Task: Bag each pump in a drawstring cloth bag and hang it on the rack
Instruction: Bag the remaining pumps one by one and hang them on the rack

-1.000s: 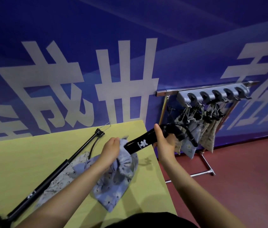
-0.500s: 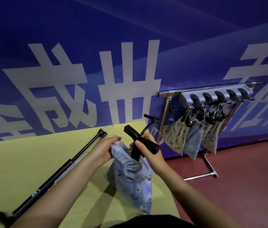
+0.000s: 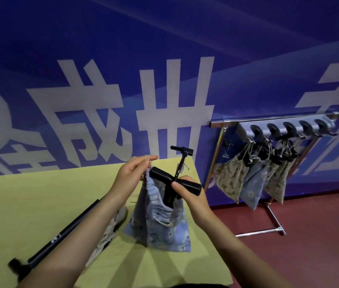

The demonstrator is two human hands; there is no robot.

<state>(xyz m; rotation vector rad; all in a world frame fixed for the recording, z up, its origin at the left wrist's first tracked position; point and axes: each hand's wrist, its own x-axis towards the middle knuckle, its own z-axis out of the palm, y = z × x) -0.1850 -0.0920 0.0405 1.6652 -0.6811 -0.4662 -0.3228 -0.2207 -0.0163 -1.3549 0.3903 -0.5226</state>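
Standing upright on the yellow-green table [image 3: 29,196] at centre frame, a blue floral drawstring bag [image 3: 160,227] holds a black pump [image 3: 176,181] whose T-handle and hose stick out of the gathered mouth. The left hand [image 3: 132,175] pinches the bag's rim and cord between thumb and fingertips at the upper left of the opening, the other fingers loosely extended. The right hand [image 3: 187,194] has its thumb and fingers curled round the pump's T-handle just above the bag mouth. A second pump [image 3: 60,235] lies diagonally at the lower left of the frame, with another pale cloth bag [image 3: 110,231] partly under the left forearm beside it. At the right of the frame, off the table edge, the metal rack [image 3: 278,125] carries a grey hook strip from which several filled cloth bags [image 3: 249,179] hang in a cluster, against the blue wall banner [image 3: 164,59] with large white characters.
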